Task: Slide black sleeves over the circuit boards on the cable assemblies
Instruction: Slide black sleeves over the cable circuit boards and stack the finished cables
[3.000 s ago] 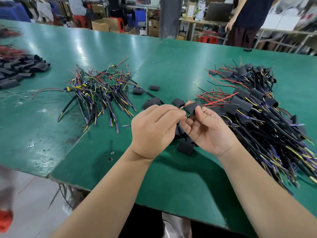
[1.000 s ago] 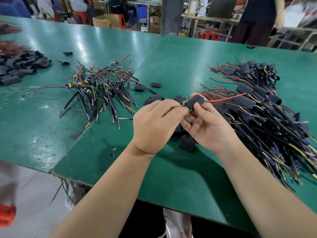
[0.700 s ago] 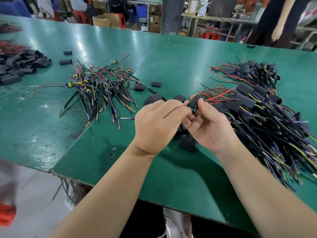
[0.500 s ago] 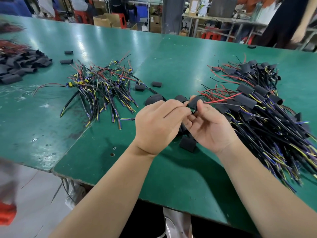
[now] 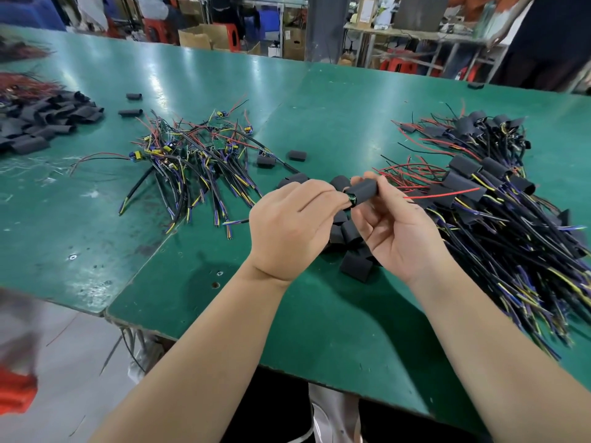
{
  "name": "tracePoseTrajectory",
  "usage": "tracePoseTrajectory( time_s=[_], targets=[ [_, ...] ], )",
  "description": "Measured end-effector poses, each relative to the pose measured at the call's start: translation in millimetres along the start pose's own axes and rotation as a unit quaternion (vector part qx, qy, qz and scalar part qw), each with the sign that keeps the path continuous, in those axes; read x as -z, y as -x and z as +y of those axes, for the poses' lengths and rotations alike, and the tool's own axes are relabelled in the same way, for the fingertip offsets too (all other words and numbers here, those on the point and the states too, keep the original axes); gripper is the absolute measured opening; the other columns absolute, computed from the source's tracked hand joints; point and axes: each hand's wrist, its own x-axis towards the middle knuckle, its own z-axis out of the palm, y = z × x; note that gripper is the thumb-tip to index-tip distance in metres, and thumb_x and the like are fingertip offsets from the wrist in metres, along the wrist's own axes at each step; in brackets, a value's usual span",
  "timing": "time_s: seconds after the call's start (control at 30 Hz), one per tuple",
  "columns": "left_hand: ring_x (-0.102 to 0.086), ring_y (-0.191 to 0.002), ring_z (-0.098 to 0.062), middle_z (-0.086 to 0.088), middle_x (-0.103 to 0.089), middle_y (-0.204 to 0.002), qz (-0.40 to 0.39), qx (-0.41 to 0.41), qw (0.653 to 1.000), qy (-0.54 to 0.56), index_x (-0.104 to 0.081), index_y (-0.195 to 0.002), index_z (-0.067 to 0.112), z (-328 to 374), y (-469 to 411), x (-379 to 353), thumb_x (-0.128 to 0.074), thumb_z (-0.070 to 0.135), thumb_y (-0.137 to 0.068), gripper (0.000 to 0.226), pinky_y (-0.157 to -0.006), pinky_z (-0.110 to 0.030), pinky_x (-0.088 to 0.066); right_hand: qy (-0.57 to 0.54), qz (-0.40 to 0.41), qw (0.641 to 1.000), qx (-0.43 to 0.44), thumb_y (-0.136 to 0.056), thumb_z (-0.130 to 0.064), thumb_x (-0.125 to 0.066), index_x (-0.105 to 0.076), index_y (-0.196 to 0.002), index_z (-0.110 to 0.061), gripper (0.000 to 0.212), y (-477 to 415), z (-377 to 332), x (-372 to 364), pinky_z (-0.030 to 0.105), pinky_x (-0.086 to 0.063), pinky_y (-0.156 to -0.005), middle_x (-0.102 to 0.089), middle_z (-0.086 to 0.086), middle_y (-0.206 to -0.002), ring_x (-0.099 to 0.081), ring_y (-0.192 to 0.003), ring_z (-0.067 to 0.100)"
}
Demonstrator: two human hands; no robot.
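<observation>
Right grip (image 5: 396, 231) pinches a sleeve (image 5: 363, 190), my left grip (image 5: 287, 225) the board (image 5: 352, 197), nearly in; sleeved cables (image 5: 499, 225) at 3 o'clock, bare cables (image 5: 198, 161) at 10.

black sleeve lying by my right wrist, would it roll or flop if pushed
The black sleeve lies flattened on the green table, so it probably slides rather than rolls. Its squashed, creased shape suggests thin, soft, light material, likely to buckle when pinched.
</observation>
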Motion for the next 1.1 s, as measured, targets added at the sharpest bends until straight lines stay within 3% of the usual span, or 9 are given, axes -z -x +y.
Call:
tracePoseTrajectory(
  time_s=[0.3, 0.5, 0.63, 0.83, 0.93, 1.1],
  targets=[
    [-0.059, -0.055, -0.026, -0.004, -0.07, -0.076, -0.002, -0.015, 1.0, 0.002, -0.075, -0.075, 0.009, 1.7, -0.6, 0.2, -0.06, -0.01, -0.081, 0.025, -0.048, -0.035, -0.049, 0.0, -0.015, 1.0, -0.013, -0.083, -0.024, -0.059, -0.078, -0.078, -0.018, 0.02, -0.7, 0.2, 2.6, 0.021, -0.057, -0.062, -0.075, 0.005, -0.093, -0.071, -0.074, 0.009],
    [-0.06, -0.057, -0.025, -0.001, -0.071, -0.079, -0.001, -0.023, 1.0, -0.011, -0.076, -0.078, 0.012, 2.2, -0.1, -0.5, -0.067, -0.008, -0.079, 0.021, -0.049, -0.034, -0.049, 0.047, -0.05, 0.998, -0.013, -0.079, -0.033, -0.06, -0.077, -0.086, -0.024, 0.02, 0.4, -3.2, 4.4, 0.025, -0.057, -0.066, -0.074, 0.003, -0.1, -0.071, -0.072, 0.013],
    [-0.062, -0.061, -0.026, -0.002, -0.07, -0.077, 0.007, 0.002, 1.0, -0.007, -0.075, -0.079, 0.011, 3.3, 1.1, -2.7, -0.075, 0.005, -0.081, 0.006, -0.054, -0.034, -0.051, 0.023, -0.039, 0.999, -0.007, -0.074, -0.015, -0.064, -0.076, -0.087, -0.024, 0.02, 0.3, -4.2, 4.1, 0.025, -0.057, -0.065, -0.073, 0.003, -0.086, -0.068, -0.065, 0.013],
    [-0.064, -0.067, -0.023, 0.002, -0.069, -0.075, 0.009, 0.07, 0.997, -0.021, -0.071, -0.082, 0.011, 2.3, 0.9, -1.2, -0.071, 0.022, -0.086, 0.012, -0.058, -0.035, -0.049, -0.022, -0.089, 0.996, -0.003, -0.076, -0.005, -0.059, -0.075, -0.092, -0.026, 0.031, 3.3, -7.4, 6.5, 0.027, -0.057, -0.07, -0.072, 0.004, -0.101, -0.069, -0.067, 0.014],
    [-0.063, -0.066, -0.024, 0.001, -0.069, -0.074, 0.005, 0.072, 0.997, -0.017, -0.07, -0.078, 0.01, 1.8, 2.5, -2.4, -0.072, 0.022, -0.086, 0.015, -0.057, -0.036, -0.049, -0.012, -0.083, 0.996, -0.005, -0.077, -0.007, -0.059, -0.076, -0.09, -0.027, 0.03, 3.4, -7.3, 5.3, 0.025, -0.057, -0.068, -0.074, 0.001, -0.092, -0.068, -0.065, 0.013],
    [-0.064, -0.067, -0.023, 0.003, -0.07, -0.079, -0.001, 0.072, 0.997, -0.004, -0.073, -0.091, 0.011, 4.1, 2.7, -3.0, -0.07, 0.023, -0.088, 0.012, -0.06, -0.034, -0.051, 0.041, -0.026, 0.999, 0.017, -0.074, -0.016, -0.064, -0.075, -0.075, -0.026, 0.015, 4.4, -6.9, 1.9, 0.016, -0.05, -0.055, -0.072, -0.002, -0.077, -0.062, -0.053, 0.008]
  ],
)
